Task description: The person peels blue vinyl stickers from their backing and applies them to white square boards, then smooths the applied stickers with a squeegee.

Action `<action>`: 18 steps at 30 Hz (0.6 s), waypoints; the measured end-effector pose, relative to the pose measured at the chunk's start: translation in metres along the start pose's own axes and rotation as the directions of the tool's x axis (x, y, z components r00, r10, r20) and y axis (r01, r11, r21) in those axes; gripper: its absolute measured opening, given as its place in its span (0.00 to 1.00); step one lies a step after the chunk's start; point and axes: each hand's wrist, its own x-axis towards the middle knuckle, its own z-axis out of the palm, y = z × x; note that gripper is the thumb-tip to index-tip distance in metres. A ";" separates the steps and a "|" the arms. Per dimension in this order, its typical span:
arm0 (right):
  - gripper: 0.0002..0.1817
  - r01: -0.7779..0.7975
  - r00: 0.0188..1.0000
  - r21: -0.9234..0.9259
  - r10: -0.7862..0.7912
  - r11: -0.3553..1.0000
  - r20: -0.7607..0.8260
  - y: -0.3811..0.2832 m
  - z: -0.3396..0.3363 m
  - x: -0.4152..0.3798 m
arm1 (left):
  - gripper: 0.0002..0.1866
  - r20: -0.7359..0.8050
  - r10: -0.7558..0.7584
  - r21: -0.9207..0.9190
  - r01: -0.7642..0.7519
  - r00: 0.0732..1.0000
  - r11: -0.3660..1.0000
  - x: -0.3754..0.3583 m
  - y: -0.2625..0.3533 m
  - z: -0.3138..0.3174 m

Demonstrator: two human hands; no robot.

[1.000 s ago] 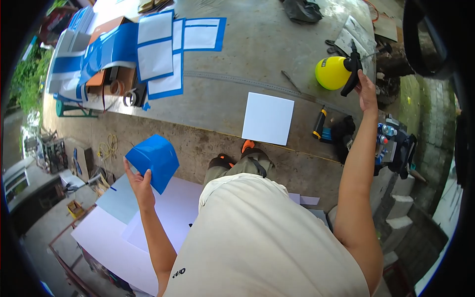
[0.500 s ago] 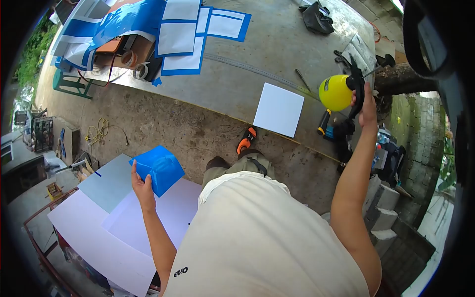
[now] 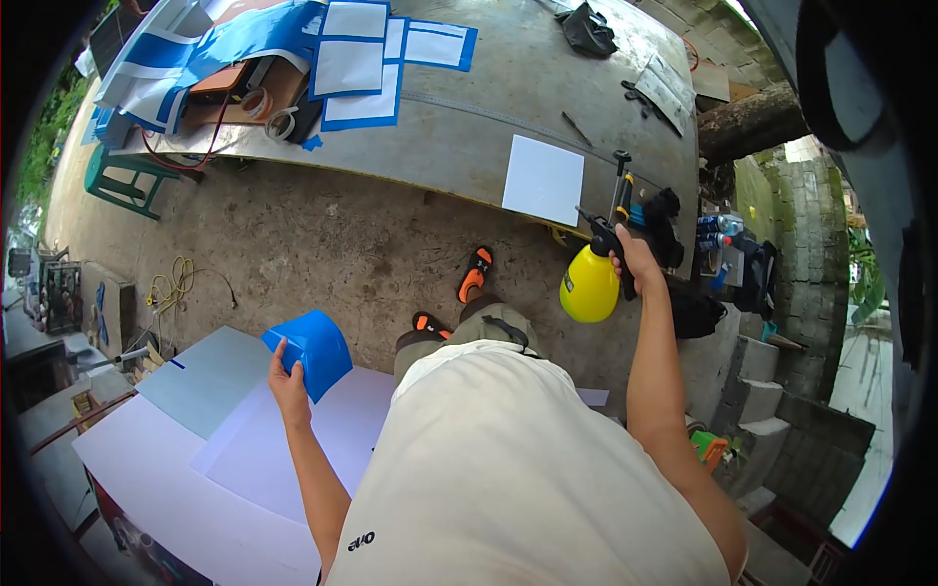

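Note:
My left hand point(image 3: 289, 384) grips the lower left edge of a blue sheet point(image 3: 319, 354), which bends above the pale panels at the lower left. My right hand point(image 3: 637, 262) is closed round the black handle of a yellow spray bottle point(image 3: 589, 285). The bottle hangs upright beside the table's front edge, its nozzle pointing toward a white square sheet point(image 3: 543, 180) on the table. That sheet lies flat near the front edge and shows faint specks on its surface.
White panels with blue borders point(image 3: 349, 66) lie on the grey table point(image 3: 449, 137) near tape rolls point(image 3: 280, 124). A long ruler point(image 3: 479, 112) and a black pouch point(image 3: 588, 31) lie farther right. A green stool point(image 3: 127, 181) stands left; concrete steps point(image 3: 759, 400) are at right.
My right hand has brought the spray bottle down and left, from over the table's right part to its front edge. The blue sheet is still in my left hand. The view has shifted slightly.

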 end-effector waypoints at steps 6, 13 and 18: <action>0.31 0.169 0.986 -0.002 -0.169 0.986 -0.014 -0.005 0.009 -0.008 | 0.28 0.014 0.005 0.009 -0.005 1.000 1.000 -0.013 -0.021 -0.020; 0.30 0.193 0.981 -0.032 -0.193 0.981 0.017 -0.018 0.006 -0.004 | 0.28 -0.090 0.043 0.004 -0.043 0.995 0.999 -0.046 -0.035 -0.017; 0.31 0.121 0.992 0.020 -0.120 0.992 -0.033 -0.005 -0.021 -0.006 | 0.28 -0.107 0.033 -0.025 -0.036 0.994 0.999 -0.064 -0.043 0.014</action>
